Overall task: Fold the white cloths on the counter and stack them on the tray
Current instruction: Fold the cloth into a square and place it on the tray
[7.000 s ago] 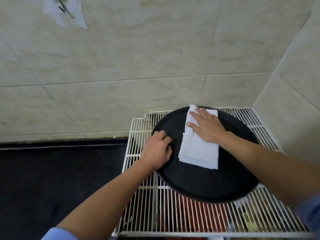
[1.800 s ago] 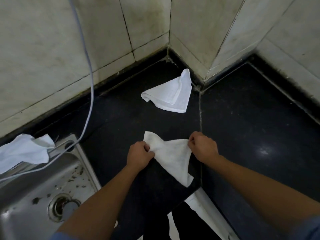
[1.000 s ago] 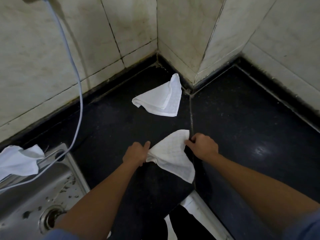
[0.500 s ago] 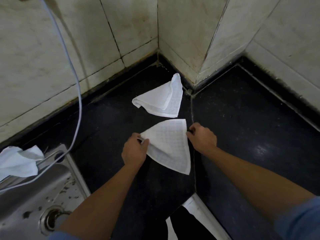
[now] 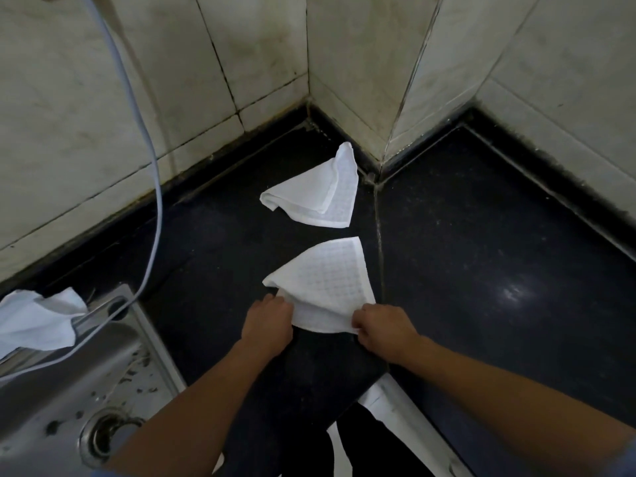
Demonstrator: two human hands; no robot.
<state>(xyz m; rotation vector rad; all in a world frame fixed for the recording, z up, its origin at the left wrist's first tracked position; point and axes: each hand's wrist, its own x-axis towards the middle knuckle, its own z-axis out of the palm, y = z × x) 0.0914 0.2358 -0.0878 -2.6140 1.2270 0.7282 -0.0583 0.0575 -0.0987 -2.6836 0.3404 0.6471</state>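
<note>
Pale tiled walls [image 5: 103,115] meet in a corner and rise from a black counter [image 5: 481,270] that fills most of the view. A steel sink [image 5: 69,390] is set into the counter at lower left, its basin speckled with dark bits. A thin grey cord [image 5: 156,187] hangs down along the wall and curves across the sink's rim.

Three white cloths show. The near cloth [image 5: 330,280] lies on the counter in the middle, folded to a rough triangle with a layer doubled under its near edge. The far cloth [image 5: 316,197] lies just beyond it, apart from it, loosely folded, with one tip resting against the foot of the wall corner. A crumpled cloth [image 5: 34,321] sits on the sink's far rim at the left edge.

The left hand [image 5: 266,325] pinches the near cloth's near-left corner with curled fingers. The right hand [image 5: 382,328] pinches its near-right corner likewise. The drain [image 5: 103,438] shows in the sink's bottom.
</note>
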